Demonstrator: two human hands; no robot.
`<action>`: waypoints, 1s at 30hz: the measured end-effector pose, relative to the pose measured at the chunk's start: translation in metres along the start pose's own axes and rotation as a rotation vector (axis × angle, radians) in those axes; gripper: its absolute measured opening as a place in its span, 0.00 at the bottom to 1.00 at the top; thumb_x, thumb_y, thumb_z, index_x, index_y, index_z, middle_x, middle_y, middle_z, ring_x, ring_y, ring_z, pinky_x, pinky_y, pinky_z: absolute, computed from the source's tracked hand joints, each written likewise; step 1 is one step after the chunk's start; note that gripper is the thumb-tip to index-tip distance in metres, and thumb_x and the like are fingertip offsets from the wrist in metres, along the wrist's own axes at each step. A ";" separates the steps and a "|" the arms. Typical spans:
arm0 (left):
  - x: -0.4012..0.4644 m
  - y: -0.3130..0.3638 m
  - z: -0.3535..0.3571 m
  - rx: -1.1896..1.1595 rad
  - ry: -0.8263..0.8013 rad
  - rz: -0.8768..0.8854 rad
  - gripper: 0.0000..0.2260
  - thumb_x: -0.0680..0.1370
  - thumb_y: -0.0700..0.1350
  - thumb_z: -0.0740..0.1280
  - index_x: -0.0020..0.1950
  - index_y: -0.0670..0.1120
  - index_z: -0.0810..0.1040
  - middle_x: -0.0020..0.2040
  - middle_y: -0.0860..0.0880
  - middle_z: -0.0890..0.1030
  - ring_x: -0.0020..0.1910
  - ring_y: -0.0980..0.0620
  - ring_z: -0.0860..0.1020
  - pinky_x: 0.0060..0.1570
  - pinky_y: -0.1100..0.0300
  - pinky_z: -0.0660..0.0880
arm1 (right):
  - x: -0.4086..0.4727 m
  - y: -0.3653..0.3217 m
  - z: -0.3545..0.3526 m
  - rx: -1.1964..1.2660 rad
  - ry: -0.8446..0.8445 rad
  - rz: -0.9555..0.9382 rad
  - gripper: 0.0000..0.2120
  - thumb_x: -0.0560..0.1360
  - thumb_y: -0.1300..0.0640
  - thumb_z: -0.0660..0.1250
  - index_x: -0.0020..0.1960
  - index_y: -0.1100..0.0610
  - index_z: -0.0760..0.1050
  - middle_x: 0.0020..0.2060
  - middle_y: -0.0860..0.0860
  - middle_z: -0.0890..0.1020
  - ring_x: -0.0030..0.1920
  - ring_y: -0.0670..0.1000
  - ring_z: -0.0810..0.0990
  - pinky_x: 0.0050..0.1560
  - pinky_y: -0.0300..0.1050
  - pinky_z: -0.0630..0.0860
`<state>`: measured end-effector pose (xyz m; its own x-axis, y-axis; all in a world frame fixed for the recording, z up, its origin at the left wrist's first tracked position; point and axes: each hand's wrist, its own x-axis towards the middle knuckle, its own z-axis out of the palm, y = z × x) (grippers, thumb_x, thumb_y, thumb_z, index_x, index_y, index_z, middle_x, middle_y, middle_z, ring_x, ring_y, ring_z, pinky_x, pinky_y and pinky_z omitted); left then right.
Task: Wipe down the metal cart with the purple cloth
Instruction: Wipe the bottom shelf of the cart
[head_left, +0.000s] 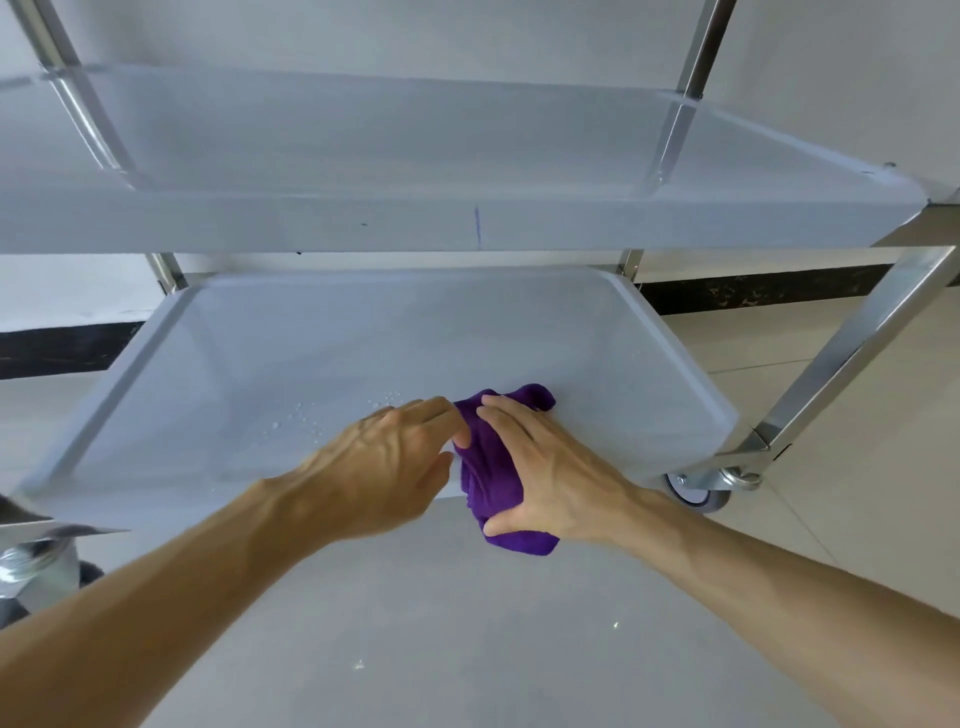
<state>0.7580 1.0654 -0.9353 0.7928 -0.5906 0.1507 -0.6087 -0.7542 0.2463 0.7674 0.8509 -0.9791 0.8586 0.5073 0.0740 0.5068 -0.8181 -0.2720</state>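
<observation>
Both of your hands are on the purple cloth (491, 467), which is bunched into a thick wad at the near edge of the metal cart's lower shelf (322, 353). Your right hand (550, 467) wraps it from the right — fingers laid over the top, thumb tucked under the near end — so that the cloth is held in a curled grip. Your left hand (384, 462) comes in from the other side, and its fingertips pinch the cloth's upper left fold, with the thumb just below them.

The far tip of the cloth pokes out beyond your right fingers and rests on the shelf surface, while its near end hangs over the shelf's front lip, below your right thumb. Just beyond your left hand's fingers, a scatter of water droplets (311, 421) sits on the shelf, apart from the cloth.

Above and beyond both hands runs the cart's upper shelf (415, 150), with a thin purple mark (477, 226) on its front edge. To the right of your right hand a square metal leg (852, 358) slants down to a caster wheel (696, 491) on the tiled floor (857, 519). Near your left forearm another wheel (36, 571) shows, partly cut off by the frame's edge.
</observation>
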 end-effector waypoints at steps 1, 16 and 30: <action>0.003 0.005 0.001 -0.001 -0.017 0.013 0.13 0.80 0.43 0.59 0.64 0.52 0.72 0.62 0.57 0.75 0.57 0.53 0.75 0.57 0.62 0.69 | -0.002 0.004 -0.003 0.026 -0.006 -0.003 0.58 0.61 0.38 0.78 0.79 0.56 0.51 0.79 0.46 0.49 0.76 0.44 0.47 0.74 0.37 0.48; 0.049 0.067 0.043 0.290 -0.156 -0.115 0.33 0.72 0.68 0.65 0.64 0.44 0.64 0.64 0.47 0.68 0.58 0.43 0.71 0.57 0.46 0.73 | -0.038 0.055 -0.005 -0.387 -0.032 0.095 0.50 0.71 0.39 0.70 0.80 0.58 0.47 0.79 0.51 0.50 0.79 0.51 0.47 0.77 0.51 0.48; -0.030 -0.020 0.028 0.358 -0.096 -0.068 0.41 0.73 0.58 0.70 0.79 0.44 0.58 0.77 0.41 0.63 0.76 0.39 0.62 0.73 0.44 0.62 | -0.027 0.060 0.002 -0.494 -0.073 0.117 0.40 0.80 0.56 0.60 0.79 0.59 0.34 0.80 0.54 0.38 0.80 0.51 0.38 0.79 0.51 0.41</action>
<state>0.7459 1.0905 -0.9715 0.8356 -0.5469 0.0509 -0.5406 -0.8353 -0.0997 0.7747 0.7883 -0.9993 0.9132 0.4076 -0.0014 0.3985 -0.8921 0.2132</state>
